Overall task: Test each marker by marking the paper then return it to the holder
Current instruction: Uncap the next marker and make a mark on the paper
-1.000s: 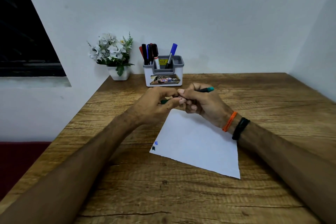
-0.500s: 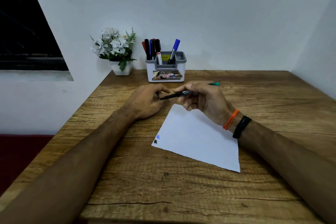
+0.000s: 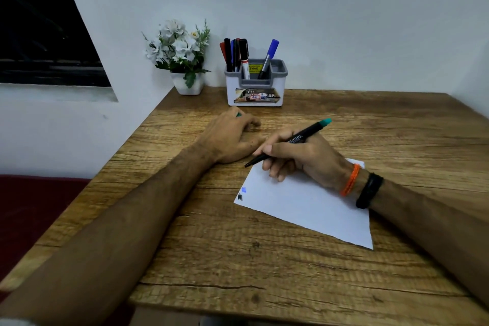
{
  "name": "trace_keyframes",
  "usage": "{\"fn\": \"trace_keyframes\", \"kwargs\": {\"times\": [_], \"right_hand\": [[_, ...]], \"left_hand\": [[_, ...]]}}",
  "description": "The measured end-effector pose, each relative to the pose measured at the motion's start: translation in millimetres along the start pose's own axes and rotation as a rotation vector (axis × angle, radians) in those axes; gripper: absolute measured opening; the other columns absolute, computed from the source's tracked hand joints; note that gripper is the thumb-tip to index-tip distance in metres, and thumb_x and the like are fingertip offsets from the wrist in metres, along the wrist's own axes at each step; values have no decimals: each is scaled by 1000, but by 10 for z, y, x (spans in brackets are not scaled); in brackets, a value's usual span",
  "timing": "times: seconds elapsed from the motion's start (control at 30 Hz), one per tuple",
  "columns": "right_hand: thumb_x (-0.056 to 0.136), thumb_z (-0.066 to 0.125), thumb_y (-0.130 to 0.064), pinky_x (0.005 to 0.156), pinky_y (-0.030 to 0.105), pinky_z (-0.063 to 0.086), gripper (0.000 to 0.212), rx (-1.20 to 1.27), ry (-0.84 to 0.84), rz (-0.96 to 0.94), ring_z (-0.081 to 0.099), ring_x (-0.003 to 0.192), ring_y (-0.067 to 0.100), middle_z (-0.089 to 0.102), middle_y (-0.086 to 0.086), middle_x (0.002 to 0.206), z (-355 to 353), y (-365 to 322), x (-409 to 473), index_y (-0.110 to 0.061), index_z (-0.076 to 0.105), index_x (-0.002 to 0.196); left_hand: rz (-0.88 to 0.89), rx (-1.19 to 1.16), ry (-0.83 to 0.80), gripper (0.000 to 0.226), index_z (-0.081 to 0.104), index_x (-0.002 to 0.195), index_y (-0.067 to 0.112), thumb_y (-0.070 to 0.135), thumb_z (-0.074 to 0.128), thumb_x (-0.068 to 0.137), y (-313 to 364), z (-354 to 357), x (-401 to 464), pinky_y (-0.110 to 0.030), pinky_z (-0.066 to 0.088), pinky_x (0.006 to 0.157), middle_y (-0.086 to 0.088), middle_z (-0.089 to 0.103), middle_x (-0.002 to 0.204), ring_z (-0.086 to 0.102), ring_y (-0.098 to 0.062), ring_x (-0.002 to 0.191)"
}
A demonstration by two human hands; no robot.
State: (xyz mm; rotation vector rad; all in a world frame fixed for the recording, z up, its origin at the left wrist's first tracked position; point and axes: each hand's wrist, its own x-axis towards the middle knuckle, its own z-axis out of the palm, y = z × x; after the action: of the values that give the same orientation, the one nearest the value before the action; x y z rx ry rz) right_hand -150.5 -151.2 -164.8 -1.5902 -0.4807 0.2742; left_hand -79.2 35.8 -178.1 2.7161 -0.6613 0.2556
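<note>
My right hand (image 3: 299,157) grips an uncapped black marker with a teal end (image 3: 297,138), its tip just above the upper left corner of the white paper (image 3: 312,204). A blue mark and a black mark sit near the paper's left corner. My left hand (image 3: 230,137) rests on the table left of the paper, and a bit of the green cap (image 3: 239,114) shows between its fingers. The grey and white holder (image 3: 255,87) stands at the back of the table with several markers in it, one blue-capped marker (image 3: 268,62) leaning in the right part.
A small white pot of white flowers (image 3: 182,58) stands left of the holder at the table's back left corner. The wooden table (image 3: 264,267) meets a white wall behind and to the right. Its left edge drops off beside my left forearm.
The two hands have come apart: the cap is off the marker. My left hand moved left onto the table with the cap, and my right hand turned the marker's tip down toward the paper.
</note>
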Motion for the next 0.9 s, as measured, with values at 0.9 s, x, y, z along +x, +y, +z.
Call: {"fn": "trace_keyframes", "kwargs": {"times": [0.9], "right_hand": [[89, 60, 6, 48, 26, 53, 14, -262, -18, -24, 64, 50, 16, 70, 15, 67, 92, 23, -91, 4, 74, 91]], "left_hand": [[0, 6, 2, 93, 56, 129, 29, 84, 25, 61, -3, 25, 11, -29, 41, 86, -1, 50, 116, 50, -13, 103]]}}
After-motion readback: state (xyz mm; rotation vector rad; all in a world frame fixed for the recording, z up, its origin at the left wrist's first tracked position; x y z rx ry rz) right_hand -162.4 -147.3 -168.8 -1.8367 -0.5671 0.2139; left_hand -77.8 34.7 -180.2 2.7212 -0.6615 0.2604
